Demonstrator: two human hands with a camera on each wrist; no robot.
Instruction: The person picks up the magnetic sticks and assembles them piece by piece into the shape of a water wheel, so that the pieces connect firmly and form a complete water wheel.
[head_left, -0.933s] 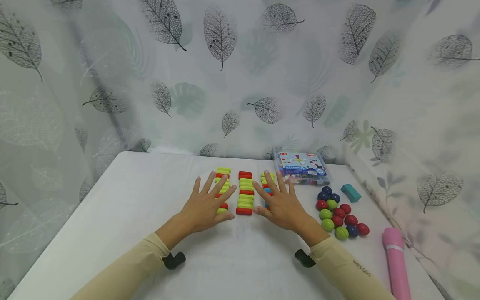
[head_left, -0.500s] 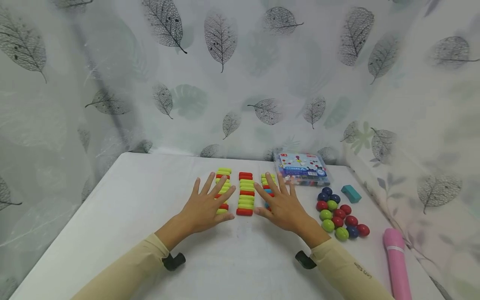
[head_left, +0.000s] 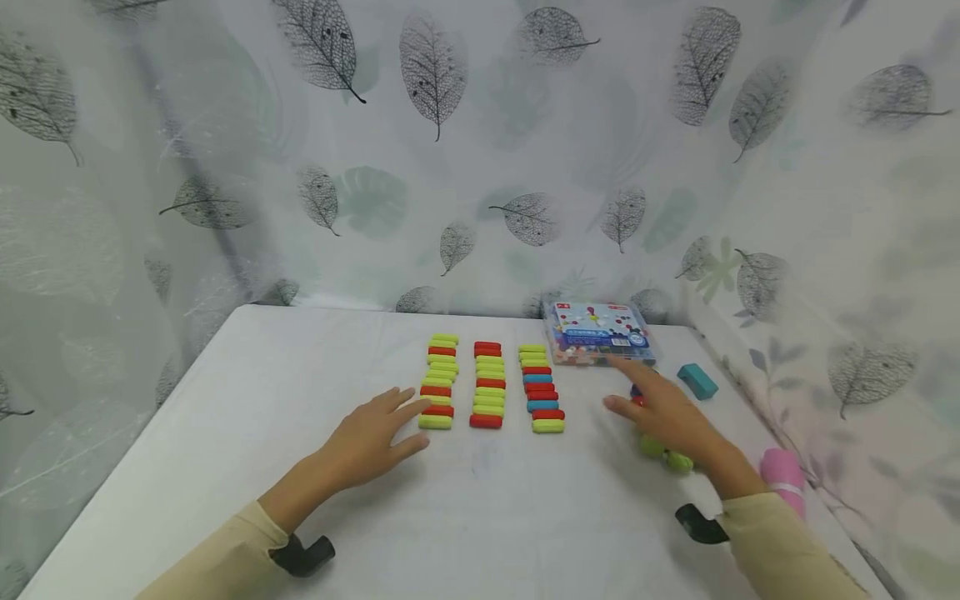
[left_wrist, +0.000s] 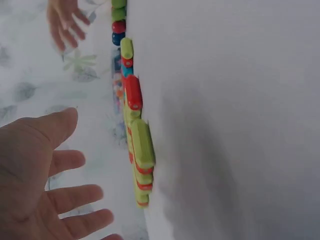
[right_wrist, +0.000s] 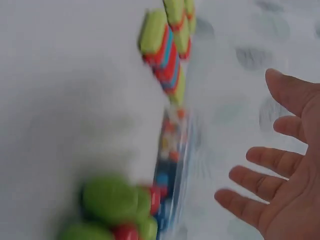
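My left hand (head_left: 369, 440) is held over the table with fingers spread, its fingertips at the near end of the left column of yellow-green and red plastic sticks (head_left: 437, 391). Nothing is in its grasp. A middle column of sticks (head_left: 490, 387) and a right column with some blue sticks (head_left: 540, 390) lie parallel to it. My right hand (head_left: 670, 414) hovers, fingers extended and holding nothing, above a cluster of green, red and dark blue balls (right_wrist: 110, 200). In the head view it hides most of that cluster; green balls (head_left: 678, 462) show beneath it.
A clear plastic case (head_left: 600, 333) with a printed label and small colourful parts stands at the back right. Beside the balls lies a teal block (head_left: 698, 381). A pink rolled item (head_left: 783, 479) lies near the right table edge. Leaf-patterned curtains (head_left: 480, 150) enclose the table (head_left: 300, 375).
Both hands have left their places over the stick columns. The right hand has swung right over the balls; the left has drawn back toward the left, uncovering the sticks.
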